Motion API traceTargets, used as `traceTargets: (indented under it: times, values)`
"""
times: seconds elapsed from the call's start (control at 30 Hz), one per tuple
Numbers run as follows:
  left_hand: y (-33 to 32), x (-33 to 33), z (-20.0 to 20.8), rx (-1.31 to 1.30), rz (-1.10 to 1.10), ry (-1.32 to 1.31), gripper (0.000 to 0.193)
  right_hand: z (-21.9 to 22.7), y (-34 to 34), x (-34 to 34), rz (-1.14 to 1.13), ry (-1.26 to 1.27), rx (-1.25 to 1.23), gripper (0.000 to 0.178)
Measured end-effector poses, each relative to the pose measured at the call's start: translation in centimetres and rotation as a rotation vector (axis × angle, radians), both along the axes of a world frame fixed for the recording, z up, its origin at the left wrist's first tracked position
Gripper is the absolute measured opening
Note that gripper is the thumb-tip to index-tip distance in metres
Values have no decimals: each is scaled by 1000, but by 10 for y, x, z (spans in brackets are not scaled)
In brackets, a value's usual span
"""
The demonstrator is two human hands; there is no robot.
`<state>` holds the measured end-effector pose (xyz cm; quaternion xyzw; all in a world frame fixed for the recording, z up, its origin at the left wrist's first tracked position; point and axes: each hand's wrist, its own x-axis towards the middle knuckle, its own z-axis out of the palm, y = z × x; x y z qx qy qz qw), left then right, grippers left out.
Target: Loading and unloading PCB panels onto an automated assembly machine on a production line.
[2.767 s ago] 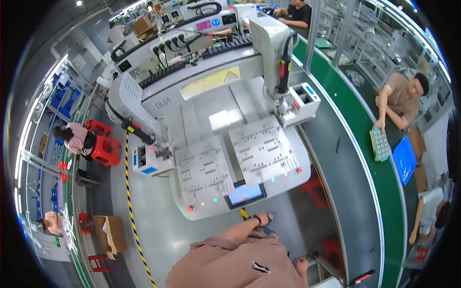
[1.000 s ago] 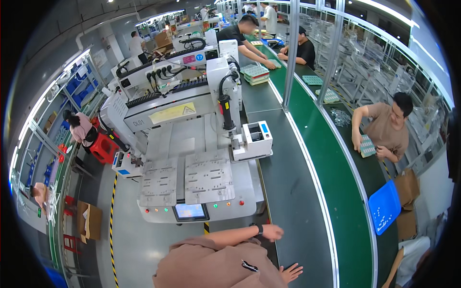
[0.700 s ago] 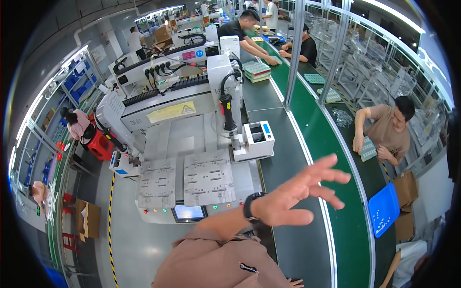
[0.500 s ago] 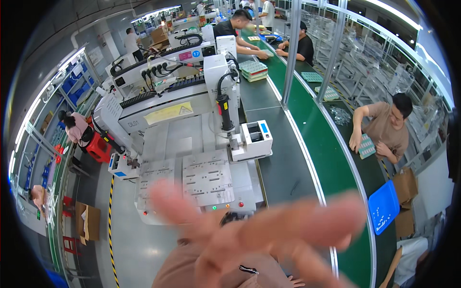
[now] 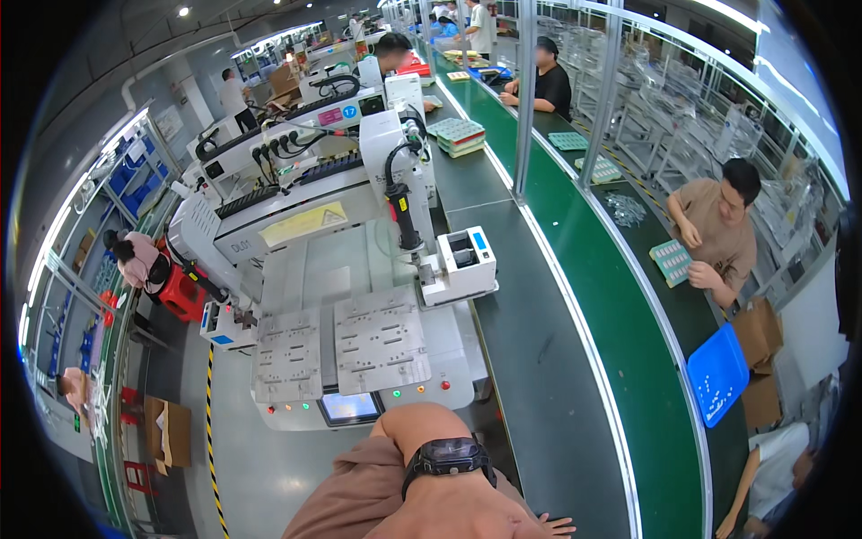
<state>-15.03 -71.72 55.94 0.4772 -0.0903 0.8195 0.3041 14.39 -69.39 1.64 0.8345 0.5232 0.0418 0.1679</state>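
Close to the camera at the lower edge is my left hand (image 5: 471,516), its arm bent back at the elbow and a black watch (image 5: 449,456) on the wrist. The fingers of that hand are cut off below the picture. Partly hidden behind it, my right hand (image 5: 558,526) lies with fingers spread on the dark bench (image 5: 548,377) beside me. In front stands a white desktop machine (image 5: 287,229) with two metal fixture plates (image 5: 382,341). A lit screen (image 5: 350,407) and several small buttons (image 5: 444,384) line its front.
A green conveyor (image 5: 611,332) runs along the right. Across it, a co-worker (image 5: 723,225) holds a green panel (image 5: 672,262); a blue tray (image 5: 718,373) with small white pieces lies nearer. Stacked green panels (image 5: 458,133) sit beyond the machine. A cardboard box (image 5: 168,436) stands left.
My left hand, blurred across the view before, has drawn back to the lower edge, uncovering the screen. My right hand stays on the bench. The co-worker at right has shifted a hand on the panel.
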Motion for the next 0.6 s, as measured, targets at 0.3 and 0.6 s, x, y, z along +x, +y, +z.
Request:
traceTargets:
  times: [0.3, 0.6]
  values:
    - [14, -17, -12, 89, 89, 320, 52, -16, -3, 7, 15, -33, 11, 86]
    - [5, -24, -18, 96, 216, 299, 48, -23, -5, 10, 38, -14, 64, 87]
